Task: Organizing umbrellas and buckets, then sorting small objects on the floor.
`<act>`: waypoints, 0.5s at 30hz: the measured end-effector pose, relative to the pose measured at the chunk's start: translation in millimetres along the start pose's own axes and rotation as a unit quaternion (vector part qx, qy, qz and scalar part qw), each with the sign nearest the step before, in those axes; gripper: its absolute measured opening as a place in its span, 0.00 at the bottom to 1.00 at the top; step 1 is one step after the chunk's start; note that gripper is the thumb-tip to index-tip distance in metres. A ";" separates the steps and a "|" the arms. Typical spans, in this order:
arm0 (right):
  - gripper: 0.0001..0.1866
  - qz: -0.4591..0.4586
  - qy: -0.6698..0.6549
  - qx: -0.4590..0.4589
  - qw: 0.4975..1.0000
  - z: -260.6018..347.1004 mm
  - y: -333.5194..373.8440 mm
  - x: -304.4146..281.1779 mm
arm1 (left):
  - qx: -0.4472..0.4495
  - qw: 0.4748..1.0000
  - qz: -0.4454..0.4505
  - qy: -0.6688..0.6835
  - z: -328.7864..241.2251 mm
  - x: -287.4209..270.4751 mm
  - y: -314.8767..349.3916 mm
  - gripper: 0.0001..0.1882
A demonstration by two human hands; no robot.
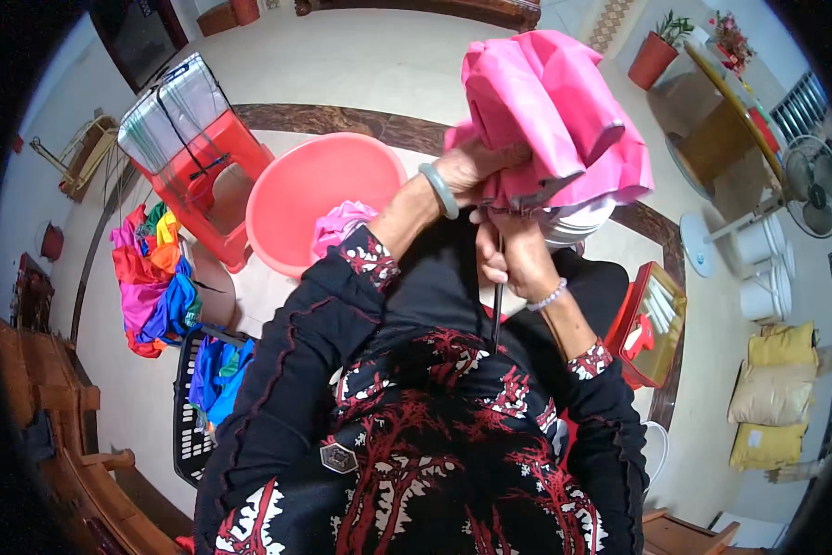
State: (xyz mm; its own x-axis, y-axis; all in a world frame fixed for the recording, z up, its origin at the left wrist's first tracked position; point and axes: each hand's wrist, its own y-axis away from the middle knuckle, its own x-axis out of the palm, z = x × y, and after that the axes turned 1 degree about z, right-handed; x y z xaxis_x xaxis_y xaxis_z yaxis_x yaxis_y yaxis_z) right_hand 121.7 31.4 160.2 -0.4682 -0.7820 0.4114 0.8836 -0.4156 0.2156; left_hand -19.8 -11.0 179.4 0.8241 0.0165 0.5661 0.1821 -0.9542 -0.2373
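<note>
A pink umbrella (559, 106) hangs in loose folds in front of me, its cloth bunched towards the far side. Its thin dark shaft (497, 314) runs down towards my lap. My left hand (479, 169), with a pale bangle at the wrist, is closed on the gathered pink cloth, fingers partly hidden in the folds. Just below it, my right hand (517, 254) wraps round the shaft under the cloth, a beaded bracelet on its wrist. A white round container (578, 225) shows partly beneath the umbrella.
Left of my arms stands a pink basin (328, 153) with pink cloth (344, 225) inside. Further left are a red stool (198, 190) bearing a wrapped bundle (173, 116), colourful cloth (157, 287) and a black basket (192, 407). A red box (652, 324) lies to my right.
</note>
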 end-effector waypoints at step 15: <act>0.15 -0.241 0.353 -0.414 0.803 173.5 56.2 -70.3 | -0.095 0.991 -0.095 0.000 55.3 0.7 -35.6 0.13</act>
State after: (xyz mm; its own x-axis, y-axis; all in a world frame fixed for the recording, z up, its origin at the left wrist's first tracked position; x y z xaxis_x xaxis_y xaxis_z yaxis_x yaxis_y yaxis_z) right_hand 204.7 143.6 297.0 -0.8983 -0.3850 -0.2117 0.4320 -0.6863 -0.5851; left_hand 3.9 39.5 144.6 0.7848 0.2013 0.5862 0.2299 -0.9729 0.0262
